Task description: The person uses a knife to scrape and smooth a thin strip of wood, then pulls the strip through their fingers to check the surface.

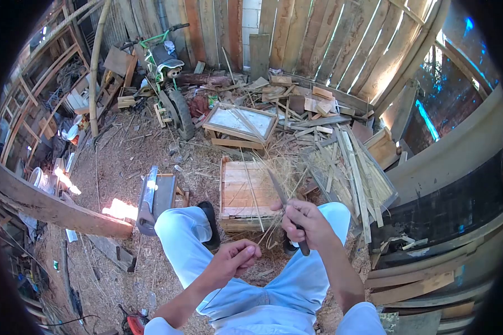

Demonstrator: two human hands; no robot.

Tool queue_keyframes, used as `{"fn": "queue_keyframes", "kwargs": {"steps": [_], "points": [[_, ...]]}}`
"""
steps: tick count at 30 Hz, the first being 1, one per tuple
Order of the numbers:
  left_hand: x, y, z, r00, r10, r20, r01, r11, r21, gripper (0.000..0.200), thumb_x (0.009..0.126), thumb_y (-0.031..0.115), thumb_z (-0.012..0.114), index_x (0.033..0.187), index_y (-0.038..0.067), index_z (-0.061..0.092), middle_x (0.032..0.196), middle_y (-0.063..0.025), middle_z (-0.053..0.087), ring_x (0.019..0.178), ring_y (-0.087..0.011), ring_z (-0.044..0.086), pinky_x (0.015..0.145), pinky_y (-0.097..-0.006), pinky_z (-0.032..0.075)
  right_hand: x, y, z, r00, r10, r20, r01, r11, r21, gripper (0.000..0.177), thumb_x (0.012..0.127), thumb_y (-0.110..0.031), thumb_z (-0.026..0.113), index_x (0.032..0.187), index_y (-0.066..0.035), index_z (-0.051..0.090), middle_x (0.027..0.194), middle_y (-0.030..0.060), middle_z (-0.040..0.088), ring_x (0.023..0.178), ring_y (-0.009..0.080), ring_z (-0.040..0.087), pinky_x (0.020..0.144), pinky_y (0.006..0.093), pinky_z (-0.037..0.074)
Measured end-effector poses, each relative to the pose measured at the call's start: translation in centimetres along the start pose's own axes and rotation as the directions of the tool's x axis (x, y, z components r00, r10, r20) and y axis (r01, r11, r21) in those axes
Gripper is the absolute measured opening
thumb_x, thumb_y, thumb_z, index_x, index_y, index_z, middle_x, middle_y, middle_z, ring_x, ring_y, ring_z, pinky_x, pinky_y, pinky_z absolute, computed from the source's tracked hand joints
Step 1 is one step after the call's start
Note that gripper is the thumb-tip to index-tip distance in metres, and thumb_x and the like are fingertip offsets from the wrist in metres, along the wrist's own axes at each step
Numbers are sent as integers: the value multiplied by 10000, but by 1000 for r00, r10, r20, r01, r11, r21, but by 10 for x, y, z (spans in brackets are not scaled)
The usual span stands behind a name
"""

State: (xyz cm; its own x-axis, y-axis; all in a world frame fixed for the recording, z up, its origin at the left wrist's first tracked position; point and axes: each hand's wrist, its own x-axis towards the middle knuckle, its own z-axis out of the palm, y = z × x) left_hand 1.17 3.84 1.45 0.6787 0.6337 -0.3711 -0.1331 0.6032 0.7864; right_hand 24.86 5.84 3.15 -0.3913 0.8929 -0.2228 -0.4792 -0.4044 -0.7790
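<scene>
My right hand [307, 223] is closed around the handle of a knife [278, 187], whose blade points up and away from me. Lower and to the left, my left hand [237, 259] pinches a thin pale strip [264, 233] that looks like split cane or bamboo. The strip runs up toward the knife hand, and curled shavings hang beside it. Beyond both hands, between my knees, stands a low slatted wooden box [243, 187]. A tangle of fine shavings [288, 176] lies at its right side.
A handsaw [147, 198] rests on a small dark-topped stand [165, 192] left of my knee. Ahead are a wooden frame with a pale panel [237, 120], a small motorbike [173, 95] and scrap wood [318, 106]. Long strips [357, 178] lie to the right; a beam [56, 204] crosses left.
</scene>
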Motion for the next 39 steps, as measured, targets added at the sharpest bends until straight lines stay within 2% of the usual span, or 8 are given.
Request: {"fn": "queue_keyframes", "kwargs": {"steps": [6, 8, 12, 18, 21, 28, 36, 39], "points": [[-18, -10, -10, 987, 82, -139, -42, 962, 270, 198, 950, 231, 521, 984, 41, 570, 669, 32, 458, 538, -34, 356, 452, -195, 276, 0, -26, -28, 961, -214, -176, 205, 976, -69, 277, 964, -219, 477, 1107, 15, 519, 659, -6, 471, 453, 22, 348, 388, 172, 271], [-19, -28, -22, 942, 290, -168, -179, 861, 477, 180, 943, 196, 536, 997, 31, 582, 706, 21, 513, 595, -40, 425, 510, -201, 341, -3, -34, -33, 948, -237, -214, 224, 971, -83, 283, 965, -224, 475, 1113, 12, 520, 662, -5, 474, 453, 21, 351, 385, 169, 277], [-16, -21, -16, 951, 250, -183, -134, 863, 486, 175, 941, 170, 536, 997, 12, 586, 721, 20, 530, 634, -43, 457, 552, -206, 368, -1, -16, -23, 975, -170, -141, 158, 983, -94, 310, 965, -234, 471, 1141, 19, 509, 642, -7, 467, 450, 23, 350, 382, 171, 276], [4, -13, -2, 962, 222, -158, -174, 947, 270, 193, 956, 177, 507, 997, 0, 573, 687, 35, 488, 578, -37, 385, 488, -188, 304, 3, 47, 20, 973, 123, 198, -95, 985, -144, 295, 975, -229, 461, 1120, 19, 526, 632, -11, 478, 467, 23, 349, 398, 184, 258], [0, -5, 3, 964, 230, -132, -202, 960, 195, 214, 955, 177, 513, 993, -23, 578, 747, 20, 545, 635, -36, 449, 547, -199, 367, -1, 34, 17, 963, 168, 211, -137, 978, -156, 276, 971, -222, 474, 1074, 19, 559, 637, -14, 486, 472, 22, 350, 404, 187, 263], [-7, 2, 3, 992, 97, -85, -81, 981, 174, 218, 956, 216, 513, 955, 11, 587, 700, 48, 488, 583, -20, 384, 485, -177, 286, -7, 8, 14, 973, 207, 102, -183, 961, -205, 278, 962, -198, 492, 1082, 34, 586, 640, -16, 486, 476, 19, 358, 405, 173, 261], [-17, -1, 2, 991, 95, -95, -76, 979, 188, 189, 950, 201, 519, 925, 31, 597, 665, 42, 465, 522, -13, 345, 425, -167, 256, -14, -30, -21, 995, 11, -95, -28, 985, -171, 315, 948, -223, 515, 1059, 68, 557, 588, -22, 438, 434, 18, 349, 370, 169, 260], [-22, -7, -5, 994, 40, -99, -18, 976, 216, 204, 956, 214, 513, 956, 32, 606, 703, 39, 506, 591, -19, 404, 500, -169, 317, -14, -48, -45, 973, -106, -207, 76, 985, -152, 309, 955, -237, 495, 1060, 50, 537, 586, -31, 422, 427, 16, 327, 362, 159, 259]]}}
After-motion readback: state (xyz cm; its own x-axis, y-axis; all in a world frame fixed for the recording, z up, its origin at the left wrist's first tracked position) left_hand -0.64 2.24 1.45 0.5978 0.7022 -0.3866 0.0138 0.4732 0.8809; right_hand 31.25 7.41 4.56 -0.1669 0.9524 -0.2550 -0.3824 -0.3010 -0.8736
